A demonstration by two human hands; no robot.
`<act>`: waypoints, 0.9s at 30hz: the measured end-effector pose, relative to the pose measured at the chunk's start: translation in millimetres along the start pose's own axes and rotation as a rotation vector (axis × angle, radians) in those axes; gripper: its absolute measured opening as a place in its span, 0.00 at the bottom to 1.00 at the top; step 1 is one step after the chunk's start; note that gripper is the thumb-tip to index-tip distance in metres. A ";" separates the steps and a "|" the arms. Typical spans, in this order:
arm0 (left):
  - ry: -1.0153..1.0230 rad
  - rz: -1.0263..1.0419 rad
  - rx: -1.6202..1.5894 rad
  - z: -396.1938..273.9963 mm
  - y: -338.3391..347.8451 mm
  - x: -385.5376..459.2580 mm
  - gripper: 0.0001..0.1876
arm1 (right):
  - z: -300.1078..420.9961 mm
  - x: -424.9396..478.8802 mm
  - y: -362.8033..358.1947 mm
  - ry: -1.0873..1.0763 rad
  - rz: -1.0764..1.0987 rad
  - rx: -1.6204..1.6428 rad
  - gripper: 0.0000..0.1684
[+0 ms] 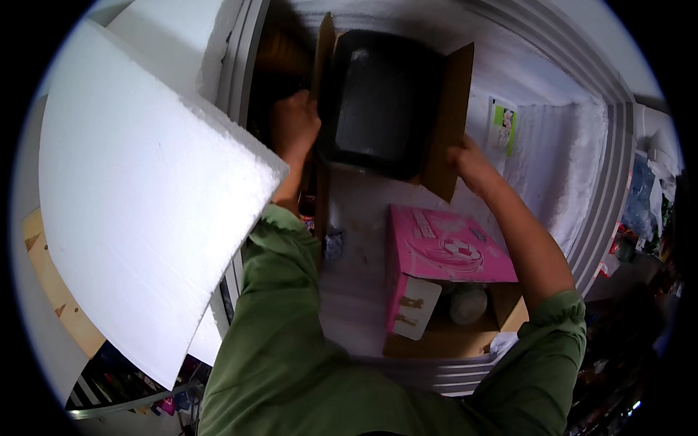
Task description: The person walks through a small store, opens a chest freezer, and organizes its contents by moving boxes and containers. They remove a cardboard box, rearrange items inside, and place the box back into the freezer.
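Inside a frosted chest freezer (349, 316), a cardboard box stands at the far end with its left flap (323, 57) and right flap (453, 103) raised. Between the flaps shows a black plastic surface (376, 103), either a liner or a tray; I cannot tell which. My left hand (297, 122) is closed at the lower end of the left flap, its fingertips partly hidden. The right flap is pinched along its outer edge by my right hand (471, 163). Nearer to me lies a pink printed carton (450, 245) with an open front and a round pale item (468, 304) inside.
A large white foam board (147, 201) leans over the freezer's left rim, close to my left forearm. Ridged grey rim (611, 180) runs along the right. A green-and-white packet (502, 128) rests against the frosted wall. A small crumpled wrapper (334, 245) lies on the floor.
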State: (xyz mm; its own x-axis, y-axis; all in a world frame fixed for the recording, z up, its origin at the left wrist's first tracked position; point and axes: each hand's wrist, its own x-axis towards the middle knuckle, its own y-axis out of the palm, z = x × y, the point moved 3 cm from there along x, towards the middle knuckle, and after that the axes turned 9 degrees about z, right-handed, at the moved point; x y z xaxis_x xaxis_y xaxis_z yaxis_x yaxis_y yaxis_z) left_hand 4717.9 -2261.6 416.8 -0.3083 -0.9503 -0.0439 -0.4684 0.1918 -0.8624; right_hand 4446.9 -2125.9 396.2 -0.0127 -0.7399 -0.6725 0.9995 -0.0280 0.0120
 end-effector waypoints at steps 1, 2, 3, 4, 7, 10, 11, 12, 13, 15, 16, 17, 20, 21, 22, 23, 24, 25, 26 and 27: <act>0.064 -0.056 0.002 2.8 -0.9 7.6 0.08 | 1.6 0.9 -1.1 -0.053 -0.001 0.007 0.30; 0.127 -0.112 0.005 4.2 -2.4 11.6 0.08 | 6.6 4.2 -1.5 -0.056 0.008 -0.017 0.30; 0.136 -0.088 0.012 3.2 -2.6 14.9 0.07 | 14.7 8.6 -2.3 -0.056 0.014 -0.040 0.29; 0.144 -0.064 0.018 1.9 -3.7 17.8 0.07 | 18.7 9.9 -2.9 -0.057 0.019 -0.063 0.28; 0.116 0.010 0.111 -10.0 0.9 10.1 0.06 | 9.0 0.7 -8.0 -0.037 -0.074 0.055 0.28; 0.208 -0.002 0.098 -26.2 11.5 -5.9 0.04 | -28.6 -10.9 -28.3 0.078 -0.035 0.085 0.27; 0.263 0.006 0.086 -27.7 16.2 -10.2 0.03 | -30.1 -23.1 -28.3 0.172 -0.006 0.003 0.27; 0.260 0.068 0.082 -38.3 24.3 -9.5 0.04 | -21.6 -38.5 -30.0 0.257 0.017 -0.091 0.27; 0.262 0.129 0.077 -53.6 29.9 -10.2 0.06 | -27.6 -49.5 -28.3 0.255 0.003 -0.023 0.25; 0.301 0.217 0.111 -76.7 36.9 -11.3 0.11 | -33.6 -57.7 -14.3 0.269 0.042 0.044 0.25; 0.326 0.228 0.136 -81.3 45.5 -9.7 0.10 | -33.5 -59.1 0.1 0.287 0.086 0.045 0.26; 0.350 0.240 0.162 -82.8 52.2 -7.0 0.10 | -33.0 -57.9 12.3 0.305 0.130 0.046 0.26; 0.372 0.295 0.221 -79.0 49.9 1.6 0.09 | -43.3 -48.7 26.7 0.289 0.138 0.053 0.25; 0.354 0.288 0.233 -76.8 45.9 2.4 0.08 | -44.8 -48.6 34.0 0.275 0.166 0.026 0.24; 0.336 0.281 0.245 -75.7 39.4 2.9 0.07 | -46.7 -53.6 43.4 0.259 0.195 -0.001 0.23; 0.318 0.274 0.258 -74.6 35.9 3.5 0.07 | -49.9 -59.4 55.8 0.243 0.224 -0.027 0.23; 0.354 0.208 0.308 -72.1 41.6 4.3 0.09 | -58.7 -66.8 77.9 0.264 0.242 0.190 0.22; 0.387 0.170 0.277 -72.2 46.8 3.9 0.11 | -69.9 -71.4 100.9 0.292 0.250 0.435 0.22; 0.407 0.130 0.252 -70.1 47.0 0.4 0.12 | -60.1 -65.4 116.1 -0.013 0.314 -0.101 0.22; 0.419 0.088 0.228 -68.3 46.0 -2.0 0.14 | -50.8 -62.9 128.2 -0.321 0.366 -0.642 0.23</act>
State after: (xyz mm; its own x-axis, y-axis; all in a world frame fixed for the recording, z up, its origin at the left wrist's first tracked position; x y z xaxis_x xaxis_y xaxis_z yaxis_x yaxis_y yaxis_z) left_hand 4640.4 -2234.1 411.7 -0.6678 -0.7430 0.0452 -0.2469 0.1637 -0.9551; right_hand 4577.2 -2048.8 402.5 0.4091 -0.7870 -0.4618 0.7615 0.5733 -0.3024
